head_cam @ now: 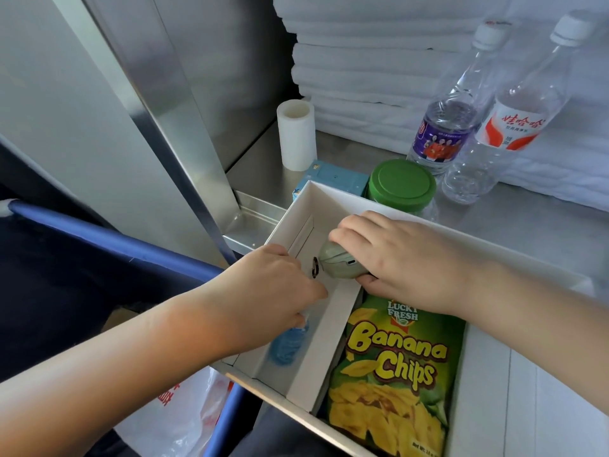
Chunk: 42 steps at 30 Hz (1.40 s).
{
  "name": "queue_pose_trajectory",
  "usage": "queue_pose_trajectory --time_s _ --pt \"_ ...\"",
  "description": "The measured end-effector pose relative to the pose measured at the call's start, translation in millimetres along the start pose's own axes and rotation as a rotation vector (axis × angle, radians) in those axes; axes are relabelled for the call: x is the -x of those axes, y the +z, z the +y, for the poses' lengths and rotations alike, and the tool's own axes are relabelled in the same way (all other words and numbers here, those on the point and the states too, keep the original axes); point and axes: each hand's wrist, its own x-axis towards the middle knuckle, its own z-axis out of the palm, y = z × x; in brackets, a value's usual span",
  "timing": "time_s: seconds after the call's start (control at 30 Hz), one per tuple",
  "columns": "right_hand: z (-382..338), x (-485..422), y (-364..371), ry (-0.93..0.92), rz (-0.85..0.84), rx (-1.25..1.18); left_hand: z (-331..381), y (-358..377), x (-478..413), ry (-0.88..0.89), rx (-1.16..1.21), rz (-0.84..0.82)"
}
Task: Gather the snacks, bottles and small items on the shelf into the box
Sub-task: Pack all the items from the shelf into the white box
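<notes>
A white divided box sits on the steel shelf. A green Banana Chips bag lies in its middle compartment. My right hand grips a pale green earbud-style case over the divider, at the top of the narrow left compartment. My left hand reaches into that left compartment, fingers on a blue-tinted small bottle lying there. Behind the box stand a green-lidded jar, a blue carton, a purple-label water bottle and a red-label water bottle.
A white cylinder stands at the shelf's back left by a steel upright. Folded white towels are stacked behind. A blue rail and a plastic bag lie below left.
</notes>
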Motion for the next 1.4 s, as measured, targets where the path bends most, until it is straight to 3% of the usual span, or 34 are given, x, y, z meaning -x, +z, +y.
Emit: queue_pose_trajectory --time_s 0.47,0.7,0.97,1.4 --pt "1.2 2.1 7.6 -0.016 -0.089 0.04 11.2 12.8 4.1 0.026 -0.086 -0.178" --pt "-2.1 3.3 12.1 -0.061 -0.1 0.025 12.6 13.6 2.4 0.07 -0.05 -0.388" --pt "1.9 -1.1 18.2 -0.058 -0.097 -0.101 5.4 -4.4 -11.2 -0.127 0.235 0.054" --pt "0.7 0.1 23.8 0.023 -0.063 0.013 6.0 2.5 -48.1 -0.179 0.162 -0.045"
